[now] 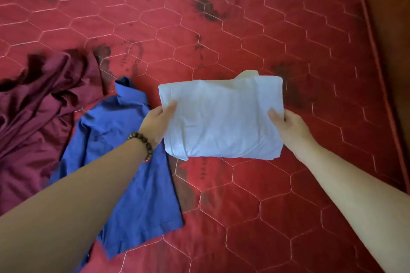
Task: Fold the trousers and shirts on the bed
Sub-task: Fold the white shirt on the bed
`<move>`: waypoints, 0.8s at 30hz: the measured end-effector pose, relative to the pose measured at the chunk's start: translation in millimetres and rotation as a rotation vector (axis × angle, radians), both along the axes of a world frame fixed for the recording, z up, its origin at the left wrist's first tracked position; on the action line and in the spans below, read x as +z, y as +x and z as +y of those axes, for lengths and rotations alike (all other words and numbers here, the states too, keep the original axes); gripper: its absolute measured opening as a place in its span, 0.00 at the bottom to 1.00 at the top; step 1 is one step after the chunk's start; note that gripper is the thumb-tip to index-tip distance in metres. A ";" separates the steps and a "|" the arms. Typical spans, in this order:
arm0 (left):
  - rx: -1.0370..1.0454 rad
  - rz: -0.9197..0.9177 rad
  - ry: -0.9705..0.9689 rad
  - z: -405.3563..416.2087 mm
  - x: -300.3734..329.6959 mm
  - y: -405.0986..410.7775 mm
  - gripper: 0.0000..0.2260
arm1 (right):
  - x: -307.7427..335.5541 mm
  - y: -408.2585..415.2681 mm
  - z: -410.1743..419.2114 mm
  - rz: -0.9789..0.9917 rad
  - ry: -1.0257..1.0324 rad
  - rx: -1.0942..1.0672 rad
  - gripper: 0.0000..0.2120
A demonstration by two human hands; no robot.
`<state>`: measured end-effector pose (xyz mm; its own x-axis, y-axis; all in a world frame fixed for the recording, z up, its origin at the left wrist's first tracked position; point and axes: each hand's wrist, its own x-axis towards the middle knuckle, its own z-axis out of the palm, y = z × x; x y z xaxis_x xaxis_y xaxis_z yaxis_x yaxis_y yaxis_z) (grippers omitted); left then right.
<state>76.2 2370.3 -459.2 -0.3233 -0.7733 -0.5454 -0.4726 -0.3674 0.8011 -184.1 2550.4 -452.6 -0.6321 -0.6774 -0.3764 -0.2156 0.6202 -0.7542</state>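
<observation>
A folded white garment (221, 117) hangs as a compact rectangle just above the red quilted mattress (244, 29). My left hand (158, 121) pinches its left edge, thumb on top. Its right edge is pinched by my right hand (286, 125) in the same way. A blue collared shirt (124, 162) lies spread flat on the mattress at the lower left, partly under my left forearm. To its left sits a maroon garment (37, 104) in a crumpled heap.
Dark stains mark the mattress in several spots. The bed's piped right edge (377, 68) runs down the right side, with a dark brown surface (397, 29) beyond it. Bare mattress stretches behind and to the right of the white garment.
</observation>
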 end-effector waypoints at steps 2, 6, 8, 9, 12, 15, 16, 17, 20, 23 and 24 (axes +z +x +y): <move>-0.044 -0.097 0.039 1.9 -19.1 -9.8 0.18 | -27.6 2.2 -6.2 -0.078 0.154 -0.023 0.15; -0.091 -0.310 -0.166 13.1 -42.8 -16.3 0.09 | -53.9 14.8 0.6 -0.027 0.180 -0.025 0.10; -0.040 -0.272 -0.257 11.0 -41.4 -18.9 0.07 | -55.0 16.7 0.6 0.074 0.089 -0.052 0.11; -0.013 -0.232 -0.288 7.7 -39.9 -20.9 0.08 | -53.9 16.6 -0.8 0.145 0.027 -0.070 0.12; 0.071 -0.101 -0.382 -10.1 -31.8 -36.3 0.12 | -45.9 10.7 -16.1 0.320 -0.165 -0.134 0.14; 0.117 -0.122 -0.327 -33.5 -37.7 -54.3 0.11 | -51.8 -2.4 -39.8 0.331 -0.145 -0.186 0.16; 0.099 -0.205 -0.274 -37.6 -43.6 -56.8 0.14 | -58.1 -6.2 -45.1 0.314 -0.056 -0.174 0.15; 0.071 -0.296 -0.218 -39.0 -49.8 -56.4 0.17 | -65.3 -8.7 -48.0 0.286 0.037 -0.158 0.15; 0.016 -0.300 -0.188 -34.0 -60.3 -48.5 0.16 | -77.8 -10.3 -48.5 0.258 0.146 -0.174 0.19; -0.021 -0.208 -0.244 -32.8 -60.5 -42.1 0.13 | -79.9 -6.7 -44.8 0.285 0.099 -0.236 0.20; -0.034 -0.214 -0.243 -34.9 -59.9 -42.1 0.13 | -80.0 -5.6 -44.3 0.289 0.092 -0.249 0.20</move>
